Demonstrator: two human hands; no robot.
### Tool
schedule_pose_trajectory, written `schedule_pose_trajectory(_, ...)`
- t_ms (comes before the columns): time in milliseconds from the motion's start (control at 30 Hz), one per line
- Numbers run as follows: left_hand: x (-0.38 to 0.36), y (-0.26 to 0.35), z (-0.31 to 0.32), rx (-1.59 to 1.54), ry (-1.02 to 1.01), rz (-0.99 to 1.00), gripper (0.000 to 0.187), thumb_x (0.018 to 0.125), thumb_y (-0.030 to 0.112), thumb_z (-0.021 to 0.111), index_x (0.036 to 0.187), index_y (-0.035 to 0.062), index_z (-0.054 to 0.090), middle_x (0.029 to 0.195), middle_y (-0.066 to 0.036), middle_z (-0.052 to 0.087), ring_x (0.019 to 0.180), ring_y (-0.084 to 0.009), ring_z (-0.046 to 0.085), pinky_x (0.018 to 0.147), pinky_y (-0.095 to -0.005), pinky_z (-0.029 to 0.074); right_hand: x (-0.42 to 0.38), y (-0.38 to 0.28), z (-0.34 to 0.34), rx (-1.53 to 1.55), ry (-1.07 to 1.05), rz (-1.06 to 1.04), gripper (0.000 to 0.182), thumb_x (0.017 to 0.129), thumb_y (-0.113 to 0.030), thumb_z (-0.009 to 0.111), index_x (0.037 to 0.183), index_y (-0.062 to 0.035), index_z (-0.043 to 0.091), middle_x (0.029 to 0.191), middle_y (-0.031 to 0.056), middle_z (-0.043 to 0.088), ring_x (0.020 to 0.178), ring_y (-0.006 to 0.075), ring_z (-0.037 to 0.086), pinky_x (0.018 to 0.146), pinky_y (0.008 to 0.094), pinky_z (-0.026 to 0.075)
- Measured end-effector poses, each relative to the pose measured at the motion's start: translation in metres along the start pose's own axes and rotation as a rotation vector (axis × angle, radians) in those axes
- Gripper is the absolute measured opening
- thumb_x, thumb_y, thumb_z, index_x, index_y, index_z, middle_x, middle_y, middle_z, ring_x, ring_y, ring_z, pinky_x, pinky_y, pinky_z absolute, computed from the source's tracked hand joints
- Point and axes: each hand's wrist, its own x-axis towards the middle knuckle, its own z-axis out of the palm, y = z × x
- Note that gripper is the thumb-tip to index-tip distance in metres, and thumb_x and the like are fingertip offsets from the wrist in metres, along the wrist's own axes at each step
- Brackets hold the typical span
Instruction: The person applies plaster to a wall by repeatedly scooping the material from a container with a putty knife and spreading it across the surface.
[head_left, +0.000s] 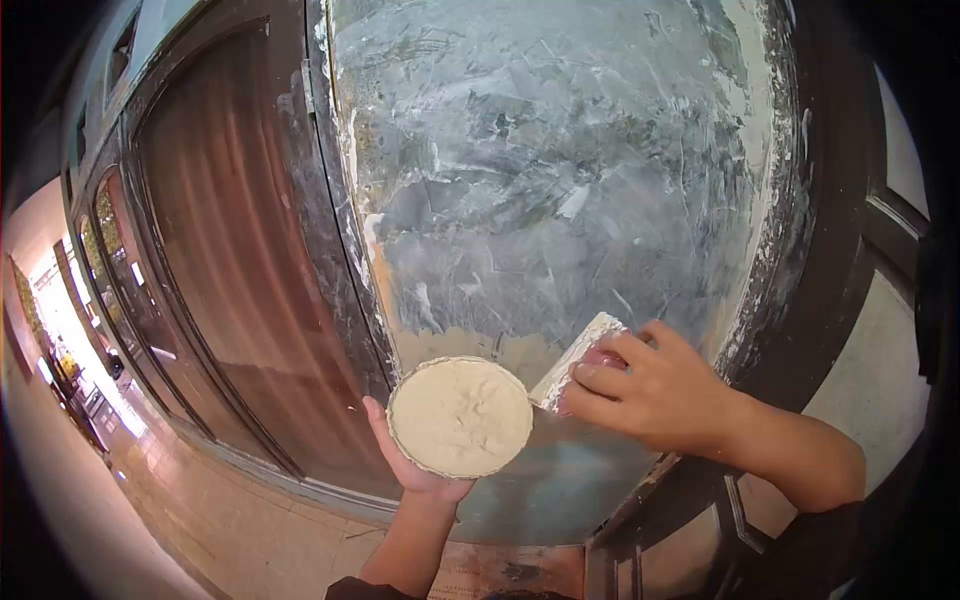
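Note:
My left hand (433, 484) supports a round tub (393, 432) from beneath and the left side, with the thumb up along its edge. Pale cream putty (450, 405) fills it to the rim, its surface dented and ridged toward the right. In my right hand (665, 392) is a flat putty knife (583, 352) smeared with whitish putty, gripped with bent fingers. Its lower end is right at the tub's right rim. Behind both hands stands a grey-blue wall panel (560, 210) with streaky, uneven putty; a smoother beige band (480, 346) runs across its lower part.
Dark wood-framed glass with a reddish curtain (235, 240) stands to the left. A dark panelled door (840, 300) is on the right, its near frame spattered white. Tiled floor (260, 520) lies below, and a bright opening (85, 320) shows at far left.

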Motion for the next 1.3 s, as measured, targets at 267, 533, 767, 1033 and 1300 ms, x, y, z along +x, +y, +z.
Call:
schedule_pose_trajectory(267,0.006,0.027,0.010,0.039,0.011,0.012,0.094,0.097,0.080,0.032,0.143,0.0019,0.054,0.144,-0.018,0.059,0.126,-0.0388,0.060,0.106,-0.0535,0.051,0.034,-0.012,0.002,-0.035,0.043,-0.010,0.019,0.082,-0.020,0.067,0.100,-0.0176,0.067,0.091,-0.0041,0.065,0.092,0.0165,0.062,0.063,0.0348,0.044)
schedule_pose_trajectory(533,0.005,0.050,0.008,0.068,0.026,0.019,0.094,0.096,0.081,0.032,0.142,0.0025,0.055,0.141,-0.018,0.061,0.123,-0.0373,0.063,0.104,-0.0520,0.053,0.065,-0.028,0.009,-0.114,0.087,-0.019,0.015,0.081,-0.021,0.066,0.094,-0.0141,0.068,0.086,-0.0035,0.062,0.091,0.0158,0.060,0.060,0.0337,0.043)
schedule_pose_trajectory(767,0.000,0.067,-0.004,0.058,0.006,-0.008,0.095,0.096,0.081,0.030,0.144,0.0024,0.053,0.143,-0.018,0.059,0.125,-0.0374,0.061,0.106,-0.0515,0.051,0.082,-0.039,0.022,-0.141,0.123,-0.014,0.018,0.081,-0.021,0.067,0.098,-0.0146,0.069,0.085,-0.0037,0.061,0.090,0.0162,0.060,0.057,0.0321,0.042)
schedule_pose_trajectory(1033,-0.008,0.072,-0.014,0.028,-0.003,-0.036,0.095,0.097,0.081,0.029,0.146,0.0034,0.052,0.146,-0.017,0.056,0.130,-0.0367,0.058,0.109,-0.0517,0.049,0.097,-0.055,0.038,-0.121,0.149,0.038,0.021,0.082,-0.022,0.067,0.102,-0.0160,0.070,0.085,-0.0040,0.062,0.087,0.0164,0.059,0.058,0.0328,0.044)
schedule_pose_trajectory(1300,-0.023,0.072,-0.031,0.035,0.004,-0.087,0.094,0.097,0.080,0.027,0.148,0.0040,0.049,0.147,-0.017,0.055,0.131,-0.0369,0.057,0.111,-0.0524,0.046,0.117,-0.054,0.057,-0.114,0.166,0.036,0.011,0.083,-0.021,0.068,0.093,-0.0156,0.069,0.081,-0.0020,0.062,0.082,0.0157,0.058,0.062,0.0364,0.041)
